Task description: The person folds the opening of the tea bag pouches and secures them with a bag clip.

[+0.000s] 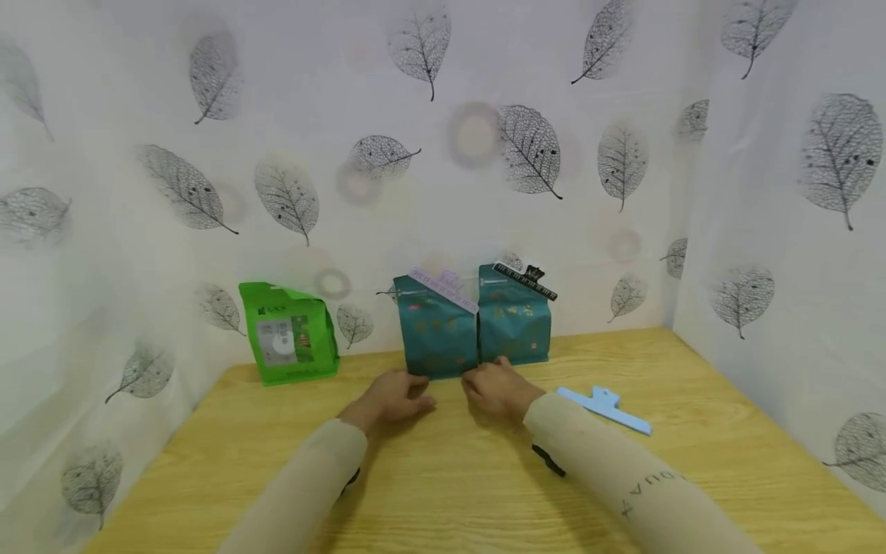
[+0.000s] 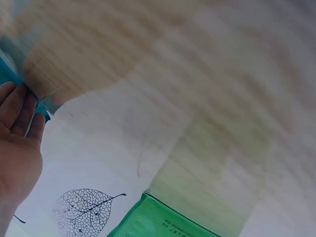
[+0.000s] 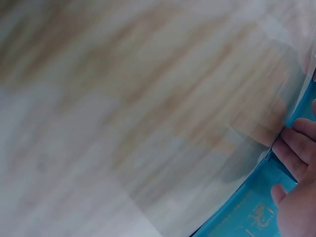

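Note:
Two teal pouches stand side by side against the back wall. The left teal pouch (image 1: 438, 335) has a lilac clip (image 1: 443, 289) slanting across its top; the right teal pouch (image 1: 514, 323) carries a black clip (image 1: 524, 280) the same way. My left hand (image 1: 391, 396) is at the left pouch's lower left corner, its fairly straight fingers touching the base in the left wrist view. At that pouch's lower right corner, beside the right pouch, is my right hand (image 1: 498, 388). Its extended fingers (image 3: 296, 143) touch teal packaging at the table in the right wrist view.
A green pouch (image 1: 294, 335) with no clip stands at the back left. To the right of my right hand, a light blue clip (image 1: 607, 408) lies on the wooden table (image 1: 443, 477). Leaf-printed white sheeting (image 1: 477, 46) walls in the back and both sides.

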Motion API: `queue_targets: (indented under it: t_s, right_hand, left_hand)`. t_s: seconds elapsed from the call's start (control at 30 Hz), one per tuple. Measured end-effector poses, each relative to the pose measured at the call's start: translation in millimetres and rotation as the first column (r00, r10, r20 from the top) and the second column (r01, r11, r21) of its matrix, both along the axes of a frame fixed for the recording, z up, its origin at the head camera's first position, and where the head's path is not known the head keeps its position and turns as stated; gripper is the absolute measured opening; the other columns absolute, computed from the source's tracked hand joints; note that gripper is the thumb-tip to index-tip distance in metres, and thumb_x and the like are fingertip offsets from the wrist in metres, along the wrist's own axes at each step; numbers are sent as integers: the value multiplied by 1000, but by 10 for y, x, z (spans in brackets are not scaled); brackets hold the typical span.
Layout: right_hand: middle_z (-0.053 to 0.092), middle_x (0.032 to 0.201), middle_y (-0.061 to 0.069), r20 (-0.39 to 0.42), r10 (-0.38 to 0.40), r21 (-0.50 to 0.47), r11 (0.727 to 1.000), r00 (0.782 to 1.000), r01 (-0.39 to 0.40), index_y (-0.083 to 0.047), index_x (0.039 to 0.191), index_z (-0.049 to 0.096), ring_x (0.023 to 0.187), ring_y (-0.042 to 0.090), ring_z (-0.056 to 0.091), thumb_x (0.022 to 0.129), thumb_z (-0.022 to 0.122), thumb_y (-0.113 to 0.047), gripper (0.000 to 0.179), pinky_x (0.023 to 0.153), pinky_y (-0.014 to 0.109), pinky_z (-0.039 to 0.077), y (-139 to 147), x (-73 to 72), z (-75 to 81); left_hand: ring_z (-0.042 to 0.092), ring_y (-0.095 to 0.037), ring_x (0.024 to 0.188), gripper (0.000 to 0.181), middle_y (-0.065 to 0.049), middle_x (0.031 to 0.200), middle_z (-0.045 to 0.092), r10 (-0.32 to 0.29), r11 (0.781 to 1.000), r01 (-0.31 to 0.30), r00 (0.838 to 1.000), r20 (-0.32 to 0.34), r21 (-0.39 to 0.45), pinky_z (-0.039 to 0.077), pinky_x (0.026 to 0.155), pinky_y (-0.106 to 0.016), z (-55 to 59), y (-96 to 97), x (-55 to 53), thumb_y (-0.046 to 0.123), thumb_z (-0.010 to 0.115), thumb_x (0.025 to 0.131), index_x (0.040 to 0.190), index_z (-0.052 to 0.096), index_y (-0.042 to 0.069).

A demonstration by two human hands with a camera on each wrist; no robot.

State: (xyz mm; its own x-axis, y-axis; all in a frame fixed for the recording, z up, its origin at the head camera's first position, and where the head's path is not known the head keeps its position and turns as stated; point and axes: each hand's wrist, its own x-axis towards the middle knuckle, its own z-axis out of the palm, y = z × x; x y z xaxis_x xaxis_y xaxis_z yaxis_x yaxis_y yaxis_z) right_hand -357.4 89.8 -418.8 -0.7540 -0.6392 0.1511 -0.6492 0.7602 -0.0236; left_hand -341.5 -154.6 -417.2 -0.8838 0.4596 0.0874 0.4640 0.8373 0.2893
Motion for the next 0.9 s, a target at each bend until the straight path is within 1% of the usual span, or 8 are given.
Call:
queue_targets:
  t_s: [0.13,0.3,0.37,0.47,0.6,0.7,0.83,0.9]
  right_hand:
    - [71,118,4,19,-15,7,1000,1000,15,-15,114,68,108,24,64,105,45,-26,27,93,49,40,11,2,6]
    - [69,124,6,44,-25,-8,1000,999,25,-13,125,65,114,25,63,106,43,-27,32,94,49,39,15,-2,4]
    - [69,124,6,47,-29,-11,999,998,30,-13,124,64,114,24,63,106,43,-27,31,92,48,39,18,-3,-6]
    - [70,121,4,41,-27,-20,999,999,28,-14,118,63,111,22,63,105,43,-27,27,88,45,38,22,-5,-6]
    - [71,115,4,42,-16,-30,999,999,17,-16,109,62,106,21,64,104,46,-26,19,83,43,37,22,-8,-4]
    - [70,114,4,48,-17,-35,999,999,19,-17,109,61,106,22,63,104,48,-28,18,84,43,37,17,-4,-6]
    - [70,115,3,70,-21,-37,999,997,24,-17,110,62,108,21,63,104,49,-31,21,87,44,38,13,12,0]
    - [70,114,3,74,-24,-41,999,997,27,-17,110,62,107,21,63,104,49,-32,21,87,44,37,17,14,17]
  left_hand:
    - [59,-36,123,56,-19,131,64,17,1000,-17,999,30,9,45,106,-46,8,33,-15,42,66,95,133,63,2]
    - [57,-33,127,58,-16,135,62,45,999,-46,997,60,13,44,108,-45,14,26,-37,44,66,94,136,61,5]
    - [56,-32,129,58,-15,137,61,50,999,-51,996,73,13,43,109,-44,11,23,-42,44,66,95,138,60,6]
    - [57,-33,128,59,-17,136,62,39,999,-40,997,66,18,44,109,-44,7,20,-54,43,67,94,138,59,5]
    - [56,-34,129,61,-17,138,60,36,999,-39,996,82,35,43,109,-45,-6,8,-70,43,67,94,140,57,4]
    - [53,-34,132,61,-17,140,58,42,997,-48,994,100,65,41,111,-46,-13,-12,-79,44,66,95,140,57,5]
    - [54,-35,130,55,-18,137,61,28,993,-37,996,83,109,41,110,-48,-13,-70,-78,41,63,97,136,60,2]
    - [55,-35,129,52,-17,135,62,35,991,-44,997,69,125,41,110,-48,4,-112,-68,39,62,98,134,61,1]
